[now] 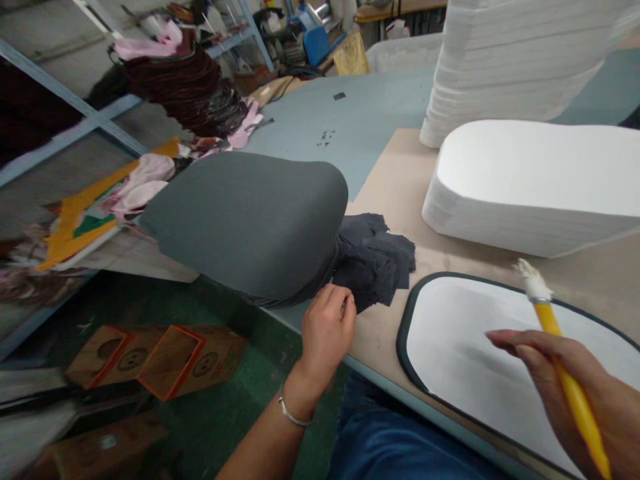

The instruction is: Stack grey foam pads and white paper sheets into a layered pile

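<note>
My right hand grips a brush by its yellow handle, with its whitish bristles pointing up. Below it lies a white rounded panel with a dark border, at the table's front edge. My left hand, a bracelet on its wrist, is closed at the near corner of a stack of dark grey rounded sheets. Its fingertips are hidden, so I cannot see what they pinch. Small dark fabric pieces are heaped just beyond it, beside the grey stack.
Two piles of white sheets, a low stack and a taller one, stand at the right. A leaning dark brown stack rises at the back left. Cardboard boxes sit on the green floor to the left.
</note>
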`<state>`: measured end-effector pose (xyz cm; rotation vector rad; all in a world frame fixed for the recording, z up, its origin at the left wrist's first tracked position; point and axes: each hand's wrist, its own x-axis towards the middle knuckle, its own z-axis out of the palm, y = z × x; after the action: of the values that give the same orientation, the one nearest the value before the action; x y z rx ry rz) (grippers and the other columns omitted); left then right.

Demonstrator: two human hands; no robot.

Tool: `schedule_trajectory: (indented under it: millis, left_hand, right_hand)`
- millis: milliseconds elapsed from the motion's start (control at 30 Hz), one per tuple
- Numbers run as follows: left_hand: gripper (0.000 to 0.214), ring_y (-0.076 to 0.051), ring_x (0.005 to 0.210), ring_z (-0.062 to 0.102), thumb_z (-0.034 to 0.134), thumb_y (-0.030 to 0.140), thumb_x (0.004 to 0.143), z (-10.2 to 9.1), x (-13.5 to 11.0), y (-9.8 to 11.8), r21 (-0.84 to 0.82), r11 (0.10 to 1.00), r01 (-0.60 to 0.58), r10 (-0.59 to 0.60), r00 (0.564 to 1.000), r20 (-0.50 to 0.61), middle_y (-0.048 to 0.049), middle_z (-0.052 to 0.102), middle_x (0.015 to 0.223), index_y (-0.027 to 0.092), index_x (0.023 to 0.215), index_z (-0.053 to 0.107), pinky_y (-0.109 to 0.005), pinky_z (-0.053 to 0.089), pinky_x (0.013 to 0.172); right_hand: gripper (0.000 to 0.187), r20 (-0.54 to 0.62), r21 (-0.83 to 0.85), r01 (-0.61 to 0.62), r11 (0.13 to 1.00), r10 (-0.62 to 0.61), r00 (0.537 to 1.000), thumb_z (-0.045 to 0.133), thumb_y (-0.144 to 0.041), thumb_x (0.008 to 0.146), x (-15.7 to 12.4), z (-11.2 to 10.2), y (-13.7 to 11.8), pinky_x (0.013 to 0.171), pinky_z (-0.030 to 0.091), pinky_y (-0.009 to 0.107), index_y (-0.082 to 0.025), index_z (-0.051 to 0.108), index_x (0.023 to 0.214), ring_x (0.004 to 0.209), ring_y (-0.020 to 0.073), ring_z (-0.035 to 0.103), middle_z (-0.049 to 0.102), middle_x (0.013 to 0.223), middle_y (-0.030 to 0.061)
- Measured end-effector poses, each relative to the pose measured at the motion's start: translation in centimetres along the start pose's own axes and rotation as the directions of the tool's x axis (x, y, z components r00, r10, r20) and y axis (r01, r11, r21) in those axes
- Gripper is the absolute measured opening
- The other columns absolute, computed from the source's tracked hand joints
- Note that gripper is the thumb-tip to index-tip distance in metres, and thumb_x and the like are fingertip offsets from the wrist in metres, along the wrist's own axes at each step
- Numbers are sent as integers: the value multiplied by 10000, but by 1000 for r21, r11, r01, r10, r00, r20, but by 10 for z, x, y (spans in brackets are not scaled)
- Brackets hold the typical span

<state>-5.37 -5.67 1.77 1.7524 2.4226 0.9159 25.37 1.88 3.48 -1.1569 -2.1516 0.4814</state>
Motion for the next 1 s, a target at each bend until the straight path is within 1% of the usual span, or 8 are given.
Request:
schedule_trajectory:
  millis: [167,300,400,533,600,700,800,1000]
  left_hand:
    - [182,-208,863,612,499,124,996,2,-7,68,-132,960,-247,253,967,34,-58,640,857,180,861,608,-349,495,801]
    - [132,-224,961,626,512,158,997,16,-14,110,-391,878,-275,328,942,74,-96,663,991,183,947,632,-384,529,858]
    - [205,-222,1038,660,562,280,994,29,-15,123,-680,725,112,156,934,321,-122,671,1172,199,1180,592,-338,568,794]
    - [392,-142,759,658,630,376,943,50,-13,131,-681,356,639,126,690,713,-36,672,950,194,1263,498,-255,539,648]
    - [398,-111,668,609,667,314,893,60,-11,137,-666,318,675,106,673,732,22,607,843,194,1235,502,-241,523,638]
    - [346,-112,676,588,630,225,884,76,-3,144,-693,449,564,49,758,650,38,559,811,201,1215,533,-240,508,644]
    - [369,-127,713,597,584,167,907,91,11,151,-670,683,292,102,869,483,30,581,816,214,1270,536,-252,481,677]
    - [481,-191,741,652,561,130,915,113,36,164,-379,922,-78,236,890,391,-2,644,832,192,1382,462,-314,518,700]
  right_hand:
    - [257,-59,107,118,987,-112,992,609,-457,1003,12,22,-36,916,570,387,-267,533,1158,1084,235,729,728,1196,64]
    - [138,-162,165,63,984,-36,986,608,-241,997,7,20,-41,827,577,273,-274,530,1105,960,158,712,685,1023,14]
    - [174,-259,205,4,979,50,965,643,-195,962,-5,4,-35,839,571,243,-267,524,1068,966,146,689,634,988,8]
    - [182,-278,189,-93,978,144,950,662,-231,953,-21,-9,-15,815,572,247,-256,523,1069,936,152,683,605,964,12]
    - [169,-253,165,-149,975,188,949,652,-260,962,-27,-7,-2,733,569,238,-252,528,1076,861,146,680,616,979,20]
    - [159,-224,138,-235,962,261,939,640,-302,971,-26,-2,17,663,545,246,-244,525,1064,787,146,661,623,972,28]
    - [142,-216,100,-286,953,302,929,607,-320,981,-11,1,35,660,516,273,-241,510,1047,715,148,626,610,900,12]
    - [124,-173,-122,-339,933,316,933,522,-310,965,26,8,63,653,464,325,-231,532,1060,737,209,636,658,899,47]
